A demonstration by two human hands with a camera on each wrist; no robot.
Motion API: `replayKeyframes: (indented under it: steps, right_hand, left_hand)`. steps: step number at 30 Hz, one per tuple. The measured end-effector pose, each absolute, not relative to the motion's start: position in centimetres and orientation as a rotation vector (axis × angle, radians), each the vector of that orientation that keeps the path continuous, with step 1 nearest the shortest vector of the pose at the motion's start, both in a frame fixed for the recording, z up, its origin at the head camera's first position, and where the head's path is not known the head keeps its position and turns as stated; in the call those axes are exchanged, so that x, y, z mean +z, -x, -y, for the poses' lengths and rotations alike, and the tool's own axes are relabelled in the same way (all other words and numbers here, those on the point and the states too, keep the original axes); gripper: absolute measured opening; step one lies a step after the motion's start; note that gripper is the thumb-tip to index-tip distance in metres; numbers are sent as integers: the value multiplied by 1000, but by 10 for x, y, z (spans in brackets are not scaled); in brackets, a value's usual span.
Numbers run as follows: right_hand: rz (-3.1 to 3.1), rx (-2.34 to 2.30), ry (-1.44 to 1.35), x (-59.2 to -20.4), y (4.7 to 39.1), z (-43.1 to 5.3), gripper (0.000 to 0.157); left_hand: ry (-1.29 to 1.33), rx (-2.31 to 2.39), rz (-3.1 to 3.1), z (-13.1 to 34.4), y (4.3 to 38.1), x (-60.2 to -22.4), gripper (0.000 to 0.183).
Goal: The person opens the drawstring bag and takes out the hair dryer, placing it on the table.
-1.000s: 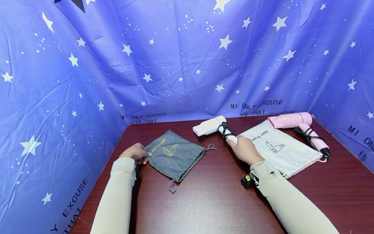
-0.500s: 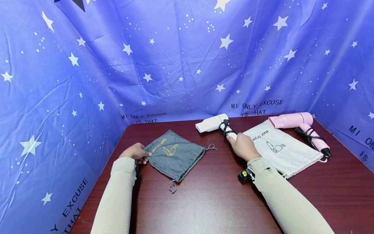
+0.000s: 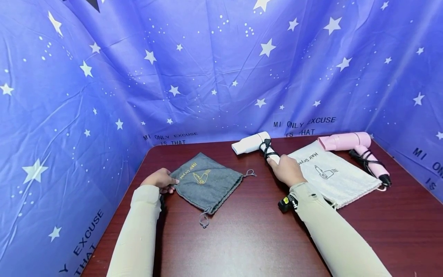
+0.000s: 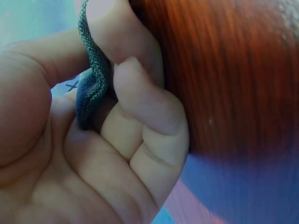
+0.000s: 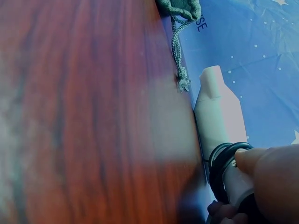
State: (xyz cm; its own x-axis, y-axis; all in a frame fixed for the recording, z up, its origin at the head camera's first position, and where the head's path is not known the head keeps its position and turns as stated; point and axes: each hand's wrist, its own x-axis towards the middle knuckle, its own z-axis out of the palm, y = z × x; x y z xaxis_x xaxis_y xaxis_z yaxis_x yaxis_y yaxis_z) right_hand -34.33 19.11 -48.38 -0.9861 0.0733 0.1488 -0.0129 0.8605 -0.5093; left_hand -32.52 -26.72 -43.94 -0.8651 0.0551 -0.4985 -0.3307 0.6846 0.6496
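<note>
My left hand [image 3: 160,179] pinches the left corner of a grey drawstring bag [image 3: 211,184] printed with "Hair Dryer" in yellow. In the left wrist view the bag's folded edge [image 4: 91,88] runs between thumb and curled fingers. My right hand [image 3: 288,169] grips the handle of a white hair dryer [image 3: 250,144], its nozzle pointing left toward the back of the table. A black cord [image 5: 224,165] is wound round that handle, close to my thumb in the right wrist view. The lower end of the handle is hidden by my hand.
A white drawstring bag [image 3: 337,175] lies flat to the right, partly behind my right forearm. Beyond it a pink hair dryer [image 3: 346,141] with a wrapped black cord overlaps the bag's edge. A blue star-printed curtain [image 3: 214,69] hangs around the dark red table [image 3: 225,246].
Over the last second my right hand has moved the white hair dryer slightly away from me, toward the back edge. The left hand and grey bag have stayed in place.
</note>
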Motion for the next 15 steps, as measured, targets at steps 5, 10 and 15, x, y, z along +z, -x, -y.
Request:
replayKeyframes:
  steps: [5, 10, 15]
  right_hand:
    - [2881, 794, 41, -484, 345, -191, 55]
    - [2911, 807, 65, -484, 344, -190, 47]
    - [2891, 792, 78, -486, 341, -189, 41]
  left_hand:
    - [208, 1065, -2417, 267, 325, -439, 14]
    - [196, 1069, -2411, 267, 324, -439, 14]
    - [200, 1066, -2410, 267, 325, -439, 14]
